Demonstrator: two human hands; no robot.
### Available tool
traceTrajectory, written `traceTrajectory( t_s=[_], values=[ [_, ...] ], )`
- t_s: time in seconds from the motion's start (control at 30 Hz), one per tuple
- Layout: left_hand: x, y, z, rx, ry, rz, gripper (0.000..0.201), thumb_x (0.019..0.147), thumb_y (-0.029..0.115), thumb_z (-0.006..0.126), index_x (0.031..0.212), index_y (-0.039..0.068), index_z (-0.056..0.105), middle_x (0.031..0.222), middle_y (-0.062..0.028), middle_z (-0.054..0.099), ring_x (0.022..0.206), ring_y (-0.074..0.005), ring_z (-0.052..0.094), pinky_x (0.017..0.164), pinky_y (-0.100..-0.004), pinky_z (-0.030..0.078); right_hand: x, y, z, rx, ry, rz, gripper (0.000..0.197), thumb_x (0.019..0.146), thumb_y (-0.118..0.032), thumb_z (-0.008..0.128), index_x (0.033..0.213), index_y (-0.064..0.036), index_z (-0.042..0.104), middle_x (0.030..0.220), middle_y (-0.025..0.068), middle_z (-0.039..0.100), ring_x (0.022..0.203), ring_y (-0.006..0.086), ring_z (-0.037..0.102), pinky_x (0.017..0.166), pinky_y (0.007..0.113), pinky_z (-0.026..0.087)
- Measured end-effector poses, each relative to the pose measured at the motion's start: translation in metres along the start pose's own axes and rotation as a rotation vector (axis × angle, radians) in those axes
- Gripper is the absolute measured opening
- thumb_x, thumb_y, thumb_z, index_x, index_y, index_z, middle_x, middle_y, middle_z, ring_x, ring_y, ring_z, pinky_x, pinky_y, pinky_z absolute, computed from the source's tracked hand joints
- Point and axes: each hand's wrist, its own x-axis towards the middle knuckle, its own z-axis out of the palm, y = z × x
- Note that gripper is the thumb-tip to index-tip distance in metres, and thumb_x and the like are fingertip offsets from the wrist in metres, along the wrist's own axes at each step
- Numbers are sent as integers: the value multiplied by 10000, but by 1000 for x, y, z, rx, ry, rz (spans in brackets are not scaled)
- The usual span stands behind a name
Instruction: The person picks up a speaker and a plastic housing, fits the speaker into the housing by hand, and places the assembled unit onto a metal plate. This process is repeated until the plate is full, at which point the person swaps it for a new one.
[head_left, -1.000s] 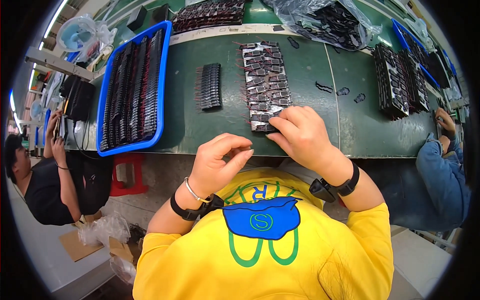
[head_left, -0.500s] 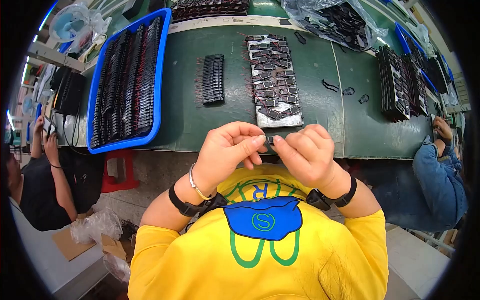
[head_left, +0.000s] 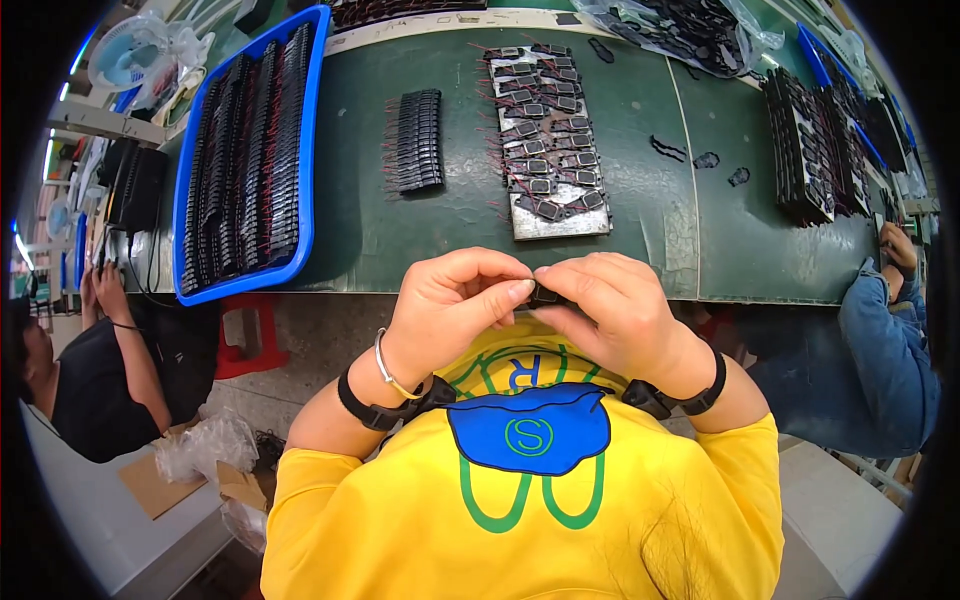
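Note:
My left hand [head_left: 452, 302] and my right hand [head_left: 618, 308] meet in front of my chest, at the near edge of the table. Between their fingertips is a small black part [head_left: 543, 296], mostly covered by the fingers; both hands pinch it. It resembles the small black speaker modules [head_left: 540, 187] with red wires that lie in two columns on a metal plate [head_left: 560, 225] just beyond my hands. Left of that plate, a neat row of black modules [head_left: 420, 140], their red wires pointing left, rests on the green table [head_left: 350, 230].
A blue tray [head_left: 311, 180] packed with black modules stands at the left. Stacked loaded plates [head_left: 795, 150] are at the right. A clear bag of black pieces [head_left: 690, 35] lies at the back; a few loose black pieces [head_left: 707, 160] lie nearer. Co-workers sit on both sides.
My right hand's fingers have closed further over the black part and its thumb has shifted lower. The view has shifted slightly; the things on the table have stayed in place.

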Motion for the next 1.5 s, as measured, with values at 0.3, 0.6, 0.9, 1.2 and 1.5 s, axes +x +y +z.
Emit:
traceTrajectory(
  t_s=[0.3,0.6,0.9,1.2,1.5],
  values=[
    [7,-5,4,193,-6,348,150,841,-21,665,991,-21,664,916,-81,669,718,-97,620,622,-212,518,-5,0,-7,-8,31,31,322,644,-49,789,928,-9,642,801,117,673,691,285,668,600,340,527],
    [5,2,9,-43,19,73,166,800,-30,705,964,-8,688,950,-63,639,827,-108,606,698,-218,501,-8,-1,-10,-4,86,18,343,646,-53,788,954,-7,643,790,118,672,670,274,663,585,330,520],
    [5,2,14,588,-24,548,207,738,-35,744,931,22,699,968,-103,613,823,-159,599,658,-250,492,-13,1,-8,0,71,28,357,650,-46,775,981,-6,650,801,110,681,650,260,660,572,322,514],
    [8,9,16,725,-86,754,196,730,-4,757,912,50,706,945,-96,625,797,-190,624,652,-272,511,-16,3,-12,44,84,-18,329,663,-33,761,979,-17,670,800,100,682,633,235,652,538,299,493],
    [1,0,17,34,-31,168,160,818,-6,682,977,-10,667,939,-121,666,743,-167,648,616,-247,522,-14,2,-17,-2,114,-123,299,665,-19,767,945,-16,663,814,99,672,611,219,629,512,293,476]
  ],
)
